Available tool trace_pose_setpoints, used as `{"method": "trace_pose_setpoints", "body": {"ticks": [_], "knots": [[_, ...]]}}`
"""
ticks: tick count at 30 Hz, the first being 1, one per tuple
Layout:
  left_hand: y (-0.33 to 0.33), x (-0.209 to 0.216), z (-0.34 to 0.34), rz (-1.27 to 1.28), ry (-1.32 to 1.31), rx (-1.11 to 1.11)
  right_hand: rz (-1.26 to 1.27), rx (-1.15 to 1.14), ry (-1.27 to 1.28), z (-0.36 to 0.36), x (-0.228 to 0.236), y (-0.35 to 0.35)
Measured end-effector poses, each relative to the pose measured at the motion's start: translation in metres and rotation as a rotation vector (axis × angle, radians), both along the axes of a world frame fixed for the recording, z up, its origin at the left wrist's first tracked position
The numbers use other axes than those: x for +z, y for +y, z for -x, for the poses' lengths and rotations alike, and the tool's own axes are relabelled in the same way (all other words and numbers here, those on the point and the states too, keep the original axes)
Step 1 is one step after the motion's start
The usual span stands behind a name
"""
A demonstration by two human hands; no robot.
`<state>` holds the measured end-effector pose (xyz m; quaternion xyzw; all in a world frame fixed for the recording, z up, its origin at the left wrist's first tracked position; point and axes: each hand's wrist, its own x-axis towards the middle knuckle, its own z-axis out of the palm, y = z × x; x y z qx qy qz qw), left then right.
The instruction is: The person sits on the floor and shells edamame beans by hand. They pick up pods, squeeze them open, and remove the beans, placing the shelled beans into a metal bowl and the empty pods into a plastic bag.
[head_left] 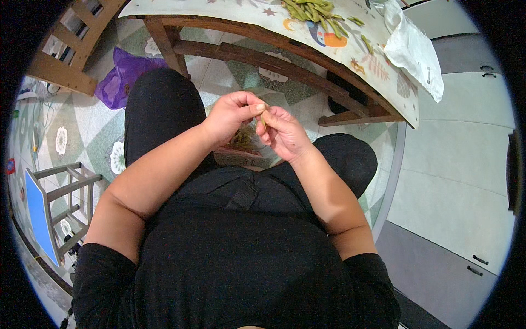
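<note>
My left hand point(233, 115) and right hand point(286, 133) meet over my lap, thumbs and forefingers nipped almost closed on a small green pod point(263, 118); most of it is hidden by my fingers, so I can't tell how much of its length I have. The hold is only at the fingertips, so I judge that too light a pinch, or a twist as one hand pulls, could let it slip, while too hard a squeeze could crush it. Below, between my knees, is what looks like a clear plastic bag point(280, 100), with greenish-brown scraps point(244, 140) inside. My hands hide part of its mouth, so anything dropped off-centre could miss and land on the floor, and a shifting knee might tip it. Beyond stands the table point(230, 9), where a few loose pods point(367, 44) lie near the edge; a careless sleeve or a tug on the white bag point(419, 49) beside them could send one over. Farther back lies the heap of pods point(312, 12).
</note>
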<state>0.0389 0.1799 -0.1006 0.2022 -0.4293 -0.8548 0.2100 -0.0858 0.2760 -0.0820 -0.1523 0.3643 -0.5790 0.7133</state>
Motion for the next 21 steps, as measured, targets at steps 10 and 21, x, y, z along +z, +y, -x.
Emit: {"method": "trace_pose_setpoints", "body": {"ticks": [10, 21], "knots": [[-0.006, -0.002, -0.002, -0.215, 0.033, -0.088, -0.042, 0.091, -0.140, 0.002, 0.002, -0.004], [-0.008, 0.019, 0.002, 0.266, -0.088, 0.076, -0.043, -0.102, 0.030, -0.011, 0.009, -0.004]]}}
